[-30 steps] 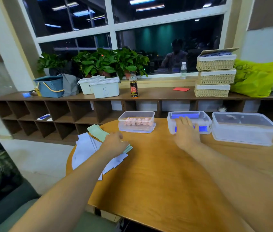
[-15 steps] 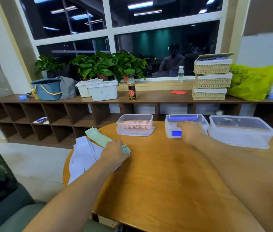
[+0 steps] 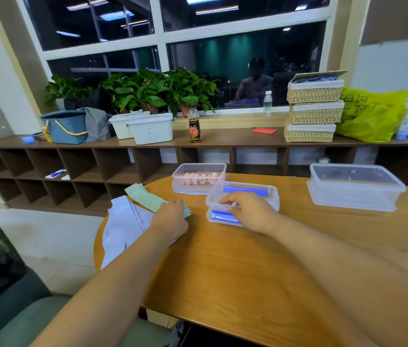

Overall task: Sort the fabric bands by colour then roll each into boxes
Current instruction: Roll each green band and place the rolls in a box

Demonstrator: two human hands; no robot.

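At the middle of the table (image 3: pixel 235 266), my right hand (image 3: pixel 250 211) is on the middle box (image 3: pixel 271 196), fingers (image 3: pixel 228 202) curled over its near rim and gripping it. Inside that clear box one blue roll (image 3: pixel 245 190) lies along the far wall, and another blue roll (image 3: pixel 223 216) sits against the near wall, just under my knuckles.

My left hand (image 3: pixel 170 216) lies on top of the green bands (image 3: pixel 142 197) at the table's left edge. Its fingertips are hidden behind the back of the hand, so I cannot tell whether it pinches the bands or only rests on them. The green bands fan out over a heap of white bands (image 3: pixel 122 221) that hangs off the edge.

Just behind the middle box and touching its far left corner stands the pink box (image 3: pixel 199 169), with a row of pink rolls (image 3: pixel 198 180) inside. Well apart to the right sits a large box (image 3: pixel 355 194), clear like the others.

Beyond the table runs a long shelf (image 3: pixel 223 137) carrying a dark bottle (image 3: pixel 194 125), three stacked wicker baskets (image 3: pixel 315 113) and a yellow bag (image 3: pixel 373 116).
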